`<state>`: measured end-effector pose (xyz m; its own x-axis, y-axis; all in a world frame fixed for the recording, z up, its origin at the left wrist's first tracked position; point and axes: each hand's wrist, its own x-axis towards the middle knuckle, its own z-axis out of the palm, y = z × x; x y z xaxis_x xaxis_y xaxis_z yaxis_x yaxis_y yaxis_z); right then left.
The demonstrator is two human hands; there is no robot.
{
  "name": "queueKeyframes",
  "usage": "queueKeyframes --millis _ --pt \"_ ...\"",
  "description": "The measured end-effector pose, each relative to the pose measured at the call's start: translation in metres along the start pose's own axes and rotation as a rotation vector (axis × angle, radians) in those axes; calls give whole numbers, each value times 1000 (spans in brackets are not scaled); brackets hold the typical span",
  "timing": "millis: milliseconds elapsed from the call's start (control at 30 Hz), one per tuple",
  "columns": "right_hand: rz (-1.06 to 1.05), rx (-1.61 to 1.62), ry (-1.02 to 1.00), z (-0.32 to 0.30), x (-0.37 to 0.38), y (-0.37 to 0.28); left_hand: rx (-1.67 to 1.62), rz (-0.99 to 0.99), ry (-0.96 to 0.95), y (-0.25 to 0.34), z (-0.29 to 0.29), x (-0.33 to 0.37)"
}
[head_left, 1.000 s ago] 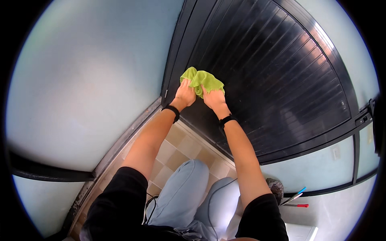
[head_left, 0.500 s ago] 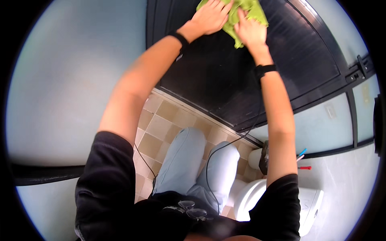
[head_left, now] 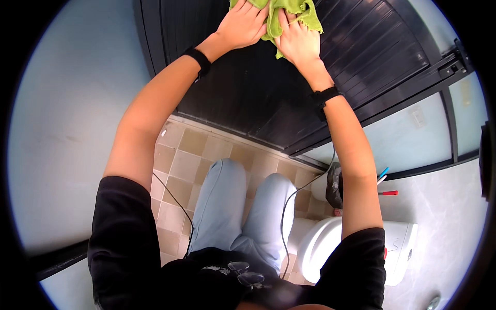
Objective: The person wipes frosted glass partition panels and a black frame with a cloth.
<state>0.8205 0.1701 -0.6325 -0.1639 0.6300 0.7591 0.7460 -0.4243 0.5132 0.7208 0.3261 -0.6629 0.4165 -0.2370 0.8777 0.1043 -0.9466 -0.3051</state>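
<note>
A crumpled green cloth (head_left: 312,19) lies against the black panelled door (head_left: 232,95), and the picture's top edge cuts part of it off. My left hand (head_left: 242,25) presses on the cloth's left side, fingers together and their tips partly out of sight. Beside it, my right hand (head_left: 299,44) bears down on the cloth with bent fingers, folds of it bunched around them. Both arms reach up and forward, with a black band on each wrist.
At the right stand a white toilet (head_left: 305,253), a bin with a dark liner (head_left: 335,186) and red- and blue-handled tools (head_left: 390,192). A latch (head_left: 452,68) sits at the door's right edge. Thin cables (head_left: 175,199) hang beside my legs above the tiled floor (head_left: 186,165).
Both hands and the cloth have shifted left in the picture, still together against the door. The view has turned a little, bringing more of the bin and toilet into sight.
</note>
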Motion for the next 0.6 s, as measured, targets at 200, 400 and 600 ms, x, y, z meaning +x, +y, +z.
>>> queueKeyframes --millis 200,400,600 --pt "-33 186 -303 13 -65 -20 12 14 -279 40 14 -61" --pt "-377 100 -463 19 -172 -31 -139 62 -448 97 16 -166" --pt "-1 68 -455 -39 -128 39 -182 146 -333 92 2 -46"
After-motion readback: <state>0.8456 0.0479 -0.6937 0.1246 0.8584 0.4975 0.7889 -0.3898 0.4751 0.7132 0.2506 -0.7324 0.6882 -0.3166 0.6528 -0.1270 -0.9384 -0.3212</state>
